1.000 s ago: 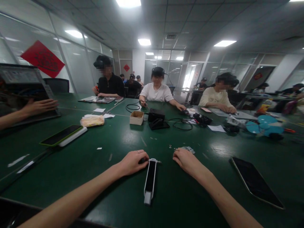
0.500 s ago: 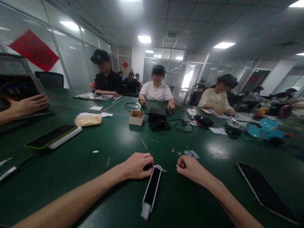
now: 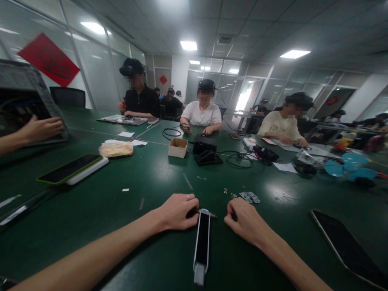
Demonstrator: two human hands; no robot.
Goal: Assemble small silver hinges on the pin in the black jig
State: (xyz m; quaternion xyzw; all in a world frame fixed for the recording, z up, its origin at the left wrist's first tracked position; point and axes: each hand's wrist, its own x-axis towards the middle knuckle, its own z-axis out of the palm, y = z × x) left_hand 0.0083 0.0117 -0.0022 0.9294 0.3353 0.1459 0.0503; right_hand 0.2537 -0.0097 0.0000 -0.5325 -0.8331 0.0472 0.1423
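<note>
My left hand (image 3: 177, 211) rests on the green table (image 3: 127, 226), fingers curled round a thin dark tool whose metal tip (image 3: 212, 215) pokes out to the right. The tip lies across the top end of a long black and white device (image 3: 202, 245) lying flat between my hands. My right hand (image 3: 244, 220) is closed in a loose fist just right of the device; what is in it, if anything, is hidden. Small metal plates (image 3: 250, 197) and tiny washers (image 3: 226, 190) lie just beyond my right hand.
A dark phone (image 3: 348, 248) lies at the right and a green-cased phone (image 3: 69, 169) on a white block at the left. A cardboard box (image 3: 178, 147), black device (image 3: 206, 150), cables and a blue fan (image 3: 348, 166) sit mid-table. Three people sit opposite; another person's hand (image 3: 39, 128) holds a laptop.
My right hand has curled into a fist and drawn a little nearer the device. The view has shifted and the long device now points straight towards me. My left hand keeps its grip.
</note>
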